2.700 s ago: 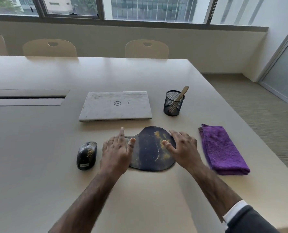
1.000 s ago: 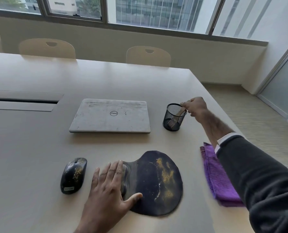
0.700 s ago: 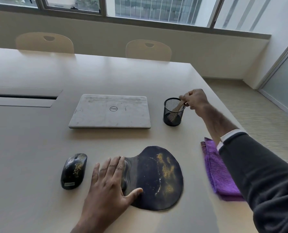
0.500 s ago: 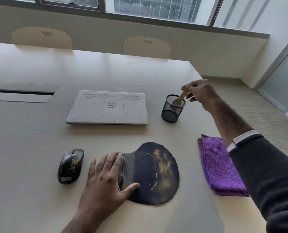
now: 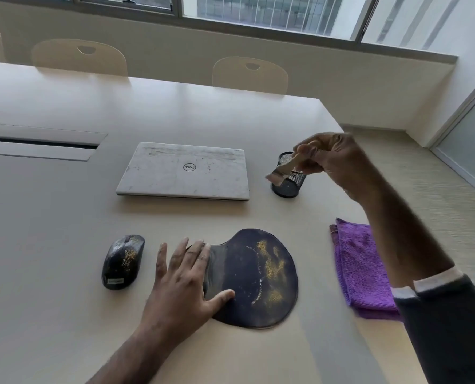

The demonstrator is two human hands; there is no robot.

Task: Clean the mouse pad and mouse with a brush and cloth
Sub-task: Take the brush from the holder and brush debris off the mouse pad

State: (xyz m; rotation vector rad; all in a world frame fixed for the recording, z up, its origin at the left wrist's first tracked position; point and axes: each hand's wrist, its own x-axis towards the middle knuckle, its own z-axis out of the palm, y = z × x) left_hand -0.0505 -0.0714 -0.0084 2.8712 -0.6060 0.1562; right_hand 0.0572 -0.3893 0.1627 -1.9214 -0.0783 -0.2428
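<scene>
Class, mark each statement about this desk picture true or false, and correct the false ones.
1. The right hand holds the brush in the air. True.
2. The left hand rests on the mouse. False: it rests on the pad's left edge, and the mouse lies apart from it.
3. The laptop is open. False: its lid is shut.
4. The cloth lies right of the pad. True.

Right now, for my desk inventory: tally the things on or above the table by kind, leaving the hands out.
brush: 1
purple cloth: 1
mouse: 1
mouse pad: 1
laptop: 1
mesh cup: 1
Total: 6
</scene>
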